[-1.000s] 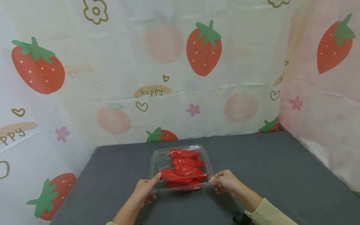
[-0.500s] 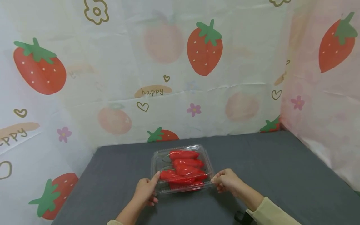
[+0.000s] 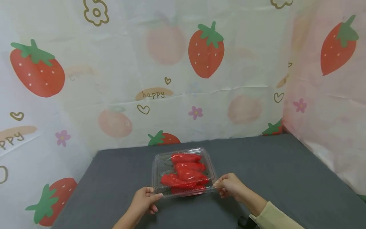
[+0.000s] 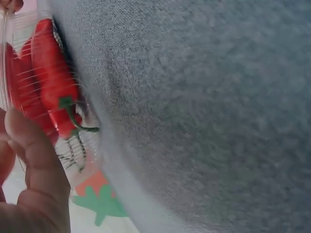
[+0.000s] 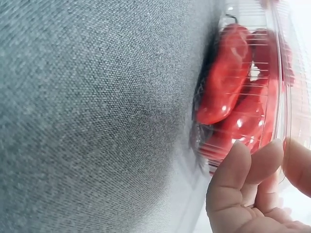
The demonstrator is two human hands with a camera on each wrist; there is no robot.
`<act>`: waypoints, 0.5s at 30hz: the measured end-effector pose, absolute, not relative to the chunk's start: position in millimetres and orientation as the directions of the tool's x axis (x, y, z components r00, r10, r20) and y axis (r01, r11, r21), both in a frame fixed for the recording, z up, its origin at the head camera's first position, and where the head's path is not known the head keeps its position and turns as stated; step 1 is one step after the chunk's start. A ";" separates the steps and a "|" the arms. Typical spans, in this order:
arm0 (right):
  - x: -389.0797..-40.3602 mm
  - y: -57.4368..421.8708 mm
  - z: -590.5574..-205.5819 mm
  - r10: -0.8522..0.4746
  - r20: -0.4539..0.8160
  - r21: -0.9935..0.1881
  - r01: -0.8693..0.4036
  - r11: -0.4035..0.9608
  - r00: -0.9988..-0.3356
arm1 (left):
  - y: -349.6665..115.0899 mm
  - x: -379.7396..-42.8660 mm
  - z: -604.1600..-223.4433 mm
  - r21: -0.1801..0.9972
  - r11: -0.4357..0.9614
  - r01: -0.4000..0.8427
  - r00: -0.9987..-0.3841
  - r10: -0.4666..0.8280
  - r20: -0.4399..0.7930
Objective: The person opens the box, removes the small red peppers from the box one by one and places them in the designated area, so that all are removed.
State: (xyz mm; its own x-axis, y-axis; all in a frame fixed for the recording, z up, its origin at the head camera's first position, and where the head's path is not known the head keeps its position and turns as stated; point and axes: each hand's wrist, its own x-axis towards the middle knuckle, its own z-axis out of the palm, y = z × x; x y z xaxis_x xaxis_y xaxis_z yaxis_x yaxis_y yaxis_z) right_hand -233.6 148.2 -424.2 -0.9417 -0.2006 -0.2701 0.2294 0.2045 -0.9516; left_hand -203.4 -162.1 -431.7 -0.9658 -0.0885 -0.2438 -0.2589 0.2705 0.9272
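A clear plastic clamshell box (image 3: 161, 159) with a ribbed wall rests on the grey cloth. Its lid lies over several red peppers (image 3: 188, 173), some with green stems. At the front left corner my left hand (image 3: 142, 201) pinches the rim, thumb in front and index finger at the side. In the left wrist view the thumb (image 4: 36, 150) lies by the rim, below a green-stemmed pepper (image 4: 52, 73). My right hand (image 3: 231, 186) pinches the front right corner; in the right wrist view its fingertips (image 5: 237, 158) are right at the box's rim.
Dark grey cloth (image 3: 123, 168) covers the table on every side of the box. Behind and at both sides hangs a pale curtain (image 3: 243, 63) printed with strawberries. A black strap (image 3: 246, 222) sits at the right wrist by a pale yellow sleeve.
My left hand has slid from the box's left side toward me, down to its front left corner. The right hand keeps its hold at the right corner. The box stays in about the same place.
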 end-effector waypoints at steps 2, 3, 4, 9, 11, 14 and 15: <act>-234.0 147.6 -424.7 -0.200 -0.277 -0.951 0.238 0.198 -0.940 | -163.4 -203.7 -432.2 0.934 0.251 -0.254 -0.967 -0.098 -0.236; -234.2 147.4 -425.0 -0.199 -0.278 -0.951 0.240 0.196 -0.940 | -163.9 -203.8 -432.2 0.935 0.247 -0.254 -0.967 -0.100 -0.236; -234.5 147.2 -425.3 -0.198 -0.280 -0.950 0.242 0.196 -0.939 | -164.4 -204.0 -432.2 0.937 0.241 -0.252 -0.967 -0.097 -0.235; -234.6 146.4 -424.8 -0.198 -0.281 -0.948 0.239 0.209 -0.939 | -167.3 -202.8 -432.2 0.938 0.241 -0.251 -0.968 -0.053 -0.245; -234.6 146.3 -423.9 -0.195 -0.283 -0.946 0.240 0.216 -0.939 | -167.8 -202.7 -431.8 0.935 0.257 -0.245 -0.969 -0.040 -0.243; -235.2 146.6 -422.5 -0.183 -0.292 -0.942 0.249 0.223 -0.939 | -167.4 -203.7 -429.8 0.930 0.291 -0.224 -0.974 -0.025 -0.227; -235.5 146.8 -422.1 -0.180 -0.295 -0.941 0.253 0.225 -0.939 | -167.3 -204.3 -429.1 0.927 0.306 -0.215 -0.975 -0.017 -0.221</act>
State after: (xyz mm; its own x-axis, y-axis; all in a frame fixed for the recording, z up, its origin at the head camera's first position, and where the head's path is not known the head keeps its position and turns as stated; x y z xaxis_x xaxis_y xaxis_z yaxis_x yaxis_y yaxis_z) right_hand -235.5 146.8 -422.1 -0.9385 -0.1796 -0.2948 0.2526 0.2247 -0.9411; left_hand -204.3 -167.3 -429.1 -0.9752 -0.0170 -0.2207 -0.2152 0.3057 0.9275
